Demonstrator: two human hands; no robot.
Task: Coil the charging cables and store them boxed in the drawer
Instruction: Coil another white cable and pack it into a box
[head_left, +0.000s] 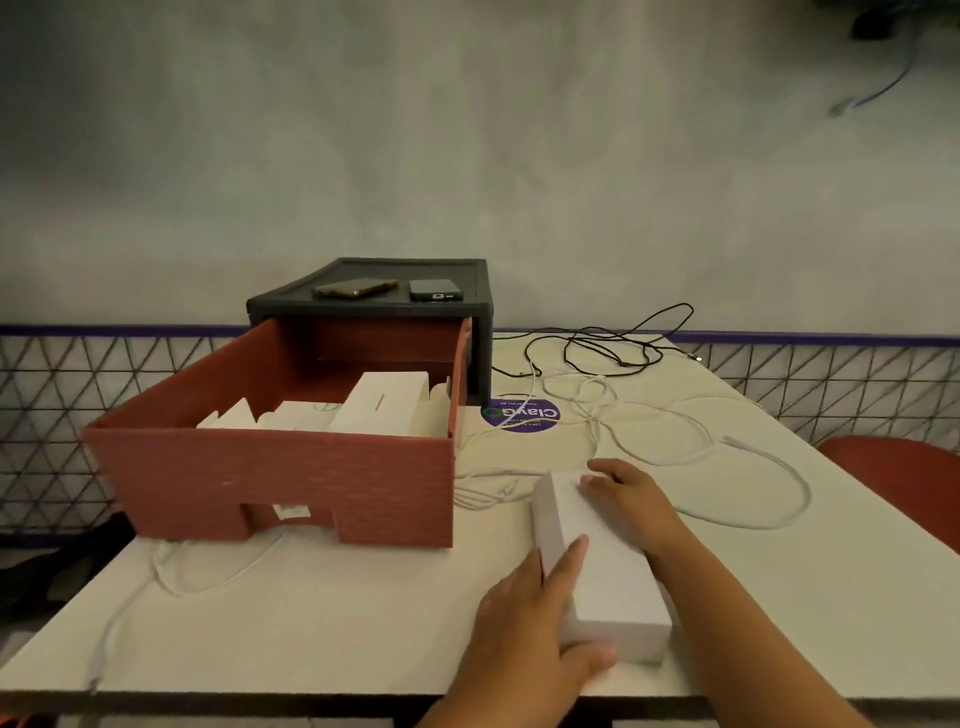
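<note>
"Charging cables, Fig. 1: where did they lie, and why there?" asked the student.

"Loose on the white table," replied the demonstrator. "White cables sprawled in open loops right of the drawer, a black cable was tangled beyond them near the wall, and another white cable trailed past the drawer's left front corner. None was coiled, so most of the task appeared to be undone."

"And the hands?"

"Both clasped one white box resting on the table near its front edge. The left hand held the near end, thumb against the end face and a finger along the top. The right hand curved over the far right flank. A hold on opposite sides probably served to steady the box or lift it level. Whether a cable was inside could not be told."

"Why was the drawer drawn out?"

"Presumably to receive boxes. It stood pulled well forward from its dark housing, and several white boxes were packed inside. The held box sat just right of it, a short carry away."

"Anything else?"

"Two phones lay on the housing, and a purple sticker marked the table."
</note>
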